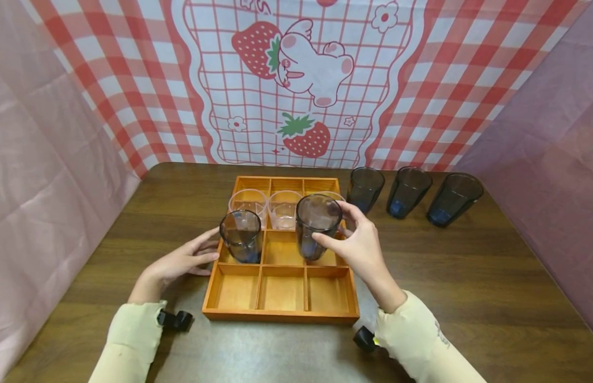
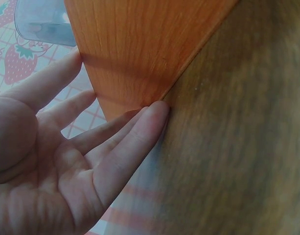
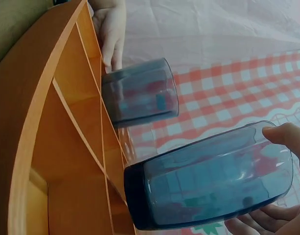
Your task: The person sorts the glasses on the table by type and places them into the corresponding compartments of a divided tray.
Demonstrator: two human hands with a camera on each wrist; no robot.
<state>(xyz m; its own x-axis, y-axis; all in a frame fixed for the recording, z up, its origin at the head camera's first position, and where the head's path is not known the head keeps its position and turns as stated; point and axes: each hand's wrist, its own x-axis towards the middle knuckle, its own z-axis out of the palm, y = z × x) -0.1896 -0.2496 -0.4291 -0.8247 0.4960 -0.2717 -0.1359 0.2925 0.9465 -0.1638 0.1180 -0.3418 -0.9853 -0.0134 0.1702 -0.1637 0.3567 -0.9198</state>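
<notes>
A wooden tray [image 1: 280, 316] with square compartments lies at the middle of the table. My right hand [image 1: 338, 226] grips a dark blue cup [image 1: 317, 226] by its rim, upright over the right compartment of the middle row. I cannot tell if its base touches the floor. In the right wrist view the held cup [image 3: 213, 181] fills the foreground, fingertips [image 3: 287, 134] on its rim. A second dark cup [image 1: 241, 235] stands in the middle row's left compartment. My left hand [image 1: 207, 249] rests with straight fingers against the tray's left wall [image 2: 140, 49].
Two clear pink cups [image 1: 248, 205] [image 1: 283, 208] stand in the tray's back row, a third is partly hidden behind the held cup. Three more dark cups [image 1: 365, 189] [image 1: 408, 191] [image 1: 453, 198] stand on the brown table [image 1: 469, 276] to the right. Cloth walls close in three sides.
</notes>
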